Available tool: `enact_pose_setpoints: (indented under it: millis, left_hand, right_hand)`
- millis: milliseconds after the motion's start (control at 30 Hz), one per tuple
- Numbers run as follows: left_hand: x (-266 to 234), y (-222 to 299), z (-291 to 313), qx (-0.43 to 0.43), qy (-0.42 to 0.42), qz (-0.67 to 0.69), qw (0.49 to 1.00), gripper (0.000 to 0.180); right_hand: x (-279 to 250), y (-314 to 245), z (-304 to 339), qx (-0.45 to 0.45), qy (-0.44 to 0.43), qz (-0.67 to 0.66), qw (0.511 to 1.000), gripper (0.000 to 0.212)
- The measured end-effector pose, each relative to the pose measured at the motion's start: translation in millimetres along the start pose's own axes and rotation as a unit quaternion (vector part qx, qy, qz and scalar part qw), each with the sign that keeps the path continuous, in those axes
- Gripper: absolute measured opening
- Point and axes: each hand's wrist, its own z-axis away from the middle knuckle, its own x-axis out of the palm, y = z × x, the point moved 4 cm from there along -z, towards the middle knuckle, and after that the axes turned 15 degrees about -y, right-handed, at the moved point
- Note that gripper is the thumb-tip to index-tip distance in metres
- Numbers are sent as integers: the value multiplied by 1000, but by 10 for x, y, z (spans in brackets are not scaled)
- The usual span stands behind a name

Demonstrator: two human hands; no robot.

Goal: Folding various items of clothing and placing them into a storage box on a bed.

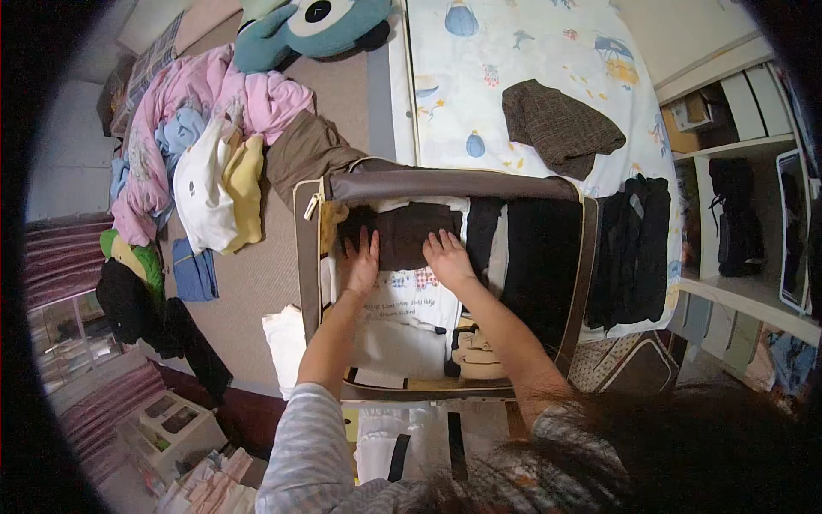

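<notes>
Left hand (363,261) and right hand (447,257) partly hide dark-brown folded cloth (407,233).
Beyond them, the top edge crops a teal plush cushion (342,41).

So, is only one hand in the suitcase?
No, the left hand and the right hand both rest on dark clothes inside the open suitcase.

Soft, muted indoor light falls brightest on a white bedsheet with small coloured prints (539,68). Fisheye distortion bends pale, boxy shelving (745,304) near blackened corners; dark, loose hair (685,437) blurs close to the lens.
</notes>
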Motion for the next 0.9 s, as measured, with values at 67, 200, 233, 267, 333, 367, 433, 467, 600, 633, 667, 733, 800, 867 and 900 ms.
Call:
enact_pose_setpoints:
  millis: [67,200,233,267,333,367,433,467,600,633,667,733,800,867,900]
  left_hand:
    - [-388,-229,245,39,-18,177,983,64]
    - [-259,-298,884,54,-105,281,953,64]
    - [-27,-176,1073,49,-108,236,964,65]
    - [-64,-61,1165,55,-101,238,964,65]
    - [-84,110,1353,82,-214,166,959,67]
    - [-124,140,1314,84,-212,168,959,67]
    - [-240,98,1296,86,-246,131,957,69]
    - [-222,133,1366,89,-249,132,955,69]
    - [-98,115,1502,82,-349,198,913,65]
    - [-50,146,1571,115,-429,204,873,63]
    - [2,159,1584,115,-429,205,872,63]
    - [113,256,1569,204,-466,166,845,48]
    - [506,446,1610,109,-408,206,883,40]
    - [727,472,1597,19,-347,245,905,34]
    - [739,502,1563,54,-354,225,906,34]
  right_hand:
    - [-179,4,101,-26,14,-44,999,38]
    - [-233,-563,539,-68,-6,61,996,41]
    - [-125,-780,680,-76,-37,74,994,43]
    - [91,-865,850,-69,-67,91,991,46]
    - [186,-948,918,-45,-148,101,983,50]
    - [217,-987,873,-43,-150,102,982,50]
    - [233,-1055,823,25,-205,80,975,50]
    - [214,-1084,833,24,-222,61,973,49]
    - [-86,-1386,1125,-11,-238,-53,970,45]
    - [-141,-1428,1228,-37,-304,-120,944,41]
    - [-156,-1477,1327,-63,-367,-186,909,38]
    - [126,-1448,1470,-68,-240,-152,956,34]
    - [317,-1481,1396,-85,-81,-100,988,30]
    - [437,-1514,1269,-121,-55,-46,990,30]
    - [463,-1495,1225,-152,-30,10,988,31]
